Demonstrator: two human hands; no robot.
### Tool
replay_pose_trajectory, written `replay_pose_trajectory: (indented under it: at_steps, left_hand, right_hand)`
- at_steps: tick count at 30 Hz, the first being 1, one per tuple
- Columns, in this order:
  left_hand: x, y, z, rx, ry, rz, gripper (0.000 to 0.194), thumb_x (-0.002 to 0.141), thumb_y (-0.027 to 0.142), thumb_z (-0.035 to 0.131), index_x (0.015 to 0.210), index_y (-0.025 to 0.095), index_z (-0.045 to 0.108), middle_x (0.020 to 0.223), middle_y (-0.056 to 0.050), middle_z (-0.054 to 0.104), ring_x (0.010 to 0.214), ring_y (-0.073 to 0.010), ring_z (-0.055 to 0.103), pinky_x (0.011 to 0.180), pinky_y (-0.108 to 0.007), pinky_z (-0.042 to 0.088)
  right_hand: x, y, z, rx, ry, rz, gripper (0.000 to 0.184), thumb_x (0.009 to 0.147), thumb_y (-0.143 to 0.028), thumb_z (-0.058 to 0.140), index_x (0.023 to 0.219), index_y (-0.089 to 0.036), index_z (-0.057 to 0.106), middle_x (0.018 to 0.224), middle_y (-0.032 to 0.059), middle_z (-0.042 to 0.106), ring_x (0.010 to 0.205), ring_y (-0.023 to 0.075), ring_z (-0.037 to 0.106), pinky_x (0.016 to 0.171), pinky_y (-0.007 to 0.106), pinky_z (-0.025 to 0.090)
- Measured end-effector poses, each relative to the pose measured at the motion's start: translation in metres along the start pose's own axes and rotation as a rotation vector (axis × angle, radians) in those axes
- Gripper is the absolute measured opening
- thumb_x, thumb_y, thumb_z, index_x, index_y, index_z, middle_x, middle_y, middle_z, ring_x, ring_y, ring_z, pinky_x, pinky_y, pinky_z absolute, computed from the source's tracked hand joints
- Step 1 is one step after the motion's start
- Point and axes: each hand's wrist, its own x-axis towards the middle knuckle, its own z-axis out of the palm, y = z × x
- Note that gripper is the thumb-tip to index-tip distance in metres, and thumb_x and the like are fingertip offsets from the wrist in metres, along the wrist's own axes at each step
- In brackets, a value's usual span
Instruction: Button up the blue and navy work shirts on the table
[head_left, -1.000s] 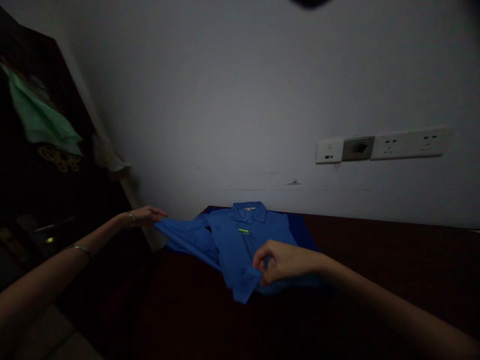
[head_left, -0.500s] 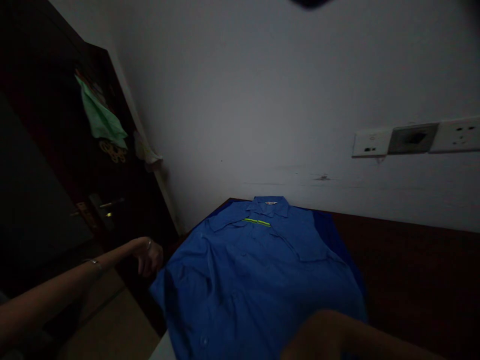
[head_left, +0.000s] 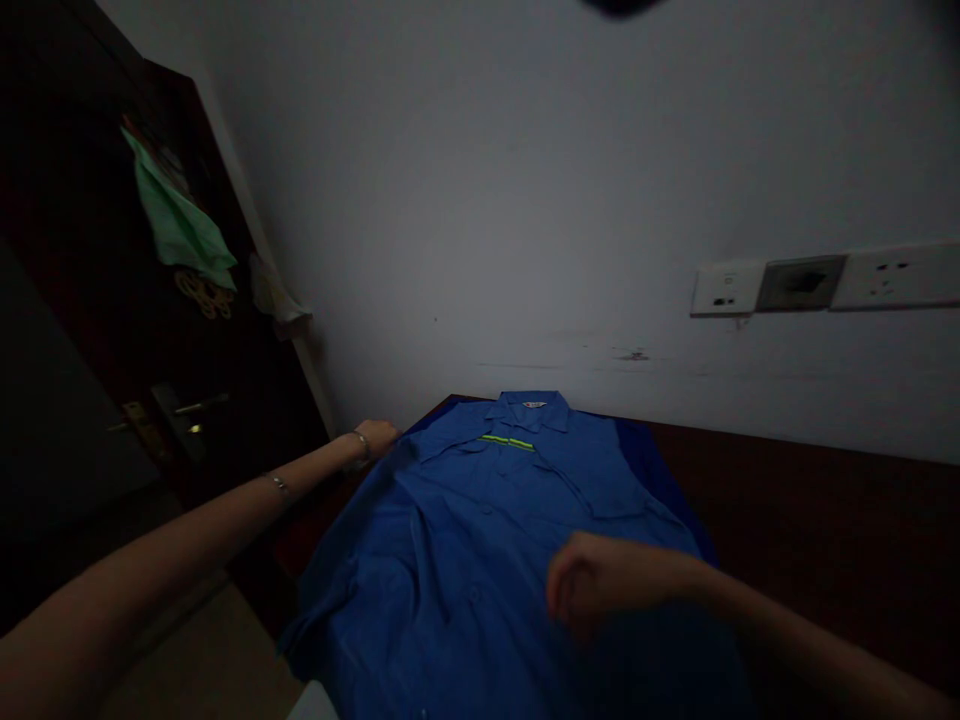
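A blue button-up work shirt [head_left: 480, 560] lies front up on a dark table, collar toward the wall. It has a white neck label and a yellow-green stripe across the chest; darker blue sleeves show along both sides. My left hand [head_left: 375, 437], with bracelets on the wrist and forearm, is at the shirt's far left edge beside the dark sleeve. Its fingers are mostly hidden, so a grip cannot be made out. Over the middle right of the shirt front is my right hand [head_left: 589, 580], fingers curled in and slightly blurred, with nothing visible in them.
The dark table [head_left: 817, 530] extends to the right along a pale wall [head_left: 525, 220] with sockets [head_left: 724, 290]. On the left stands a dark door [head_left: 247, 350] with a handle and a hanging green cloth [head_left: 180, 225]. A small white corner [head_left: 313, 702] shows below the shirt.
My left hand has moved up and forward along the shirt's left edge. My right hand has come forward from the bottom edge over the shirt. The view has shifted slightly.
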Motion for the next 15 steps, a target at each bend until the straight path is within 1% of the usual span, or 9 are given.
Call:
replay_pose_trajectory:
  at_steps: [2,3,4,5,6,8,10,12,15]
  left_hand:
    - [0.015,0.026,0.000,0.018,0.050,0.064,0.031,0.080,0.031,0.043,0.104,0.017,0.057,0.102,-0.015,0.061,0.094,-0.0267,0.057,0.078,-0.036,0.044]
    - [0.023,0.039,0.002,0.009,0.056,0.095,0.036,0.081,0.034,0.041,0.109,0.016,0.054,0.106,-0.015,0.059,0.097,-0.0267,0.056,0.079,-0.035,0.044]
    - [0.031,0.052,0.006,-0.005,0.058,0.131,0.041,0.081,0.038,0.040,0.114,0.016,0.050,0.111,-0.015,0.056,0.101,-0.0262,0.054,0.082,-0.035,0.043]
    - [0.038,0.064,0.010,-0.021,0.060,0.158,0.045,0.081,0.042,0.040,0.117,0.015,0.048,0.116,-0.015,0.054,0.104,-0.0261,0.052,0.084,-0.035,0.043]
    - [0.045,0.075,0.015,-0.031,0.061,0.171,0.048,0.081,0.045,0.039,0.119,0.014,0.046,0.118,-0.015,0.052,0.106,-0.0261,0.051,0.086,-0.035,0.042]
    - [0.059,0.094,0.024,-0.051,0.066,0.148,0.050,0.080,0.047,0.041,0.117,0.014,0.047,0.117,-0.015,0.053,0.107,-0.0265,0.050,0.087,-0.036,0.041]
    - [0.071,0.106,0.031,-0.071,0.048,0.134,0.045,0.079,0.044,0.043,0.109,0.013,0.054,0.111,-0.016,0.057,0.102,-0.0259,0.054,0.085,-0.036,0.043]
    - [0.081,0.112,0.032,-0.093,0.022,0.140,0.036,0.077,0.038,0.047,0.098,0.013,0.060,0.101,-0.016,0.061,0.093,-0.0251,0.059,0.079,-0.034,0.045]
    - [0.094,0.109,0.028,-0.153,-0.004,0.184,0.020,0.069,0.026,0.056,0.083,0.013,0.065,0.087,-0.013,0.066,0.081,-0.0232,0.061,0.073,-0.030,0.046]
  right_hand:
    - [0.002,0.006,-0.029,-0.222,0.456,0.065,0.023,0.074,-0.017,0.045,0.089,-0.015,0.062,0.077,0.0039,0.064,0.071,0.0136,0.060,0.063,0.022,0.045]
    - [0.004,0.014,-0.042,-0.364,0.644,0.087,0.024,0.074,-0.016,0.045,0.090,-0.014,0.062,0.085,0.0068,0.064,0.079,0.0159,0.059,0.071,0.025,0.045]
    - [0.008,0.023,-0.052,-0.486,0.765,0.124,0.027,0.074,-0.017,0.045,0.094,-0.014,0.062,0.094,0.0092,0.062,0.088,0.0183,0.058,0.078,0.028,0.043]
    - [0.012,0.034,-0.060,-0.585,0.832,0.166,0.030,0.075,-0.019,0.045,0.099,-0.013,0.061,0.101,0.0113,0.061,0.094,0.0205,0.057,0.082,0.030,0.041]
    - [0.016,0.044,-0.065,-0.662,0.857,0.220,0.032,0.076,-0.022,0.045,0.103,-0.013,0.060,0.105,0.0129,0.059,0.097,0.0225,0.056,0.083,0.032,0.041]
    - [0.023,0.060,-0.069,-0.753,0.843,0.312,0.038,0.077,-0.028,0.046,0.109,-0.013,0.058,0.106,0.0150,0.059,0.098,0.0253,0.056,0.082,0.034,0.041]
    - [0.028,0.068,-0.067,-0.778,0.819,0.367,0.041,0.077,-0.032,0.046,0.112,-0.013,0.056,0.104,0.0158,0.060,0.098,0.0265,0.056,0.080,0.035,0.042]
    - [0.029,0.069,-0.066,-0.763,0.814,0.394,0.044,0.077,-0.036,0.046,0.114,-0.013,0.056,0.103,0.0156,0.061,0.097,0.0269,0.057,0.080,0.035,0.042]
    - [0.029,0.067,-0.067,-0.729,0.813,0.425,0.048,0.074,-0.037,0.050,0.115,-0.015,0.056,0.104,0.0151,0.062,0.095,0.0273,0.058,0.079,0.035,0.042]
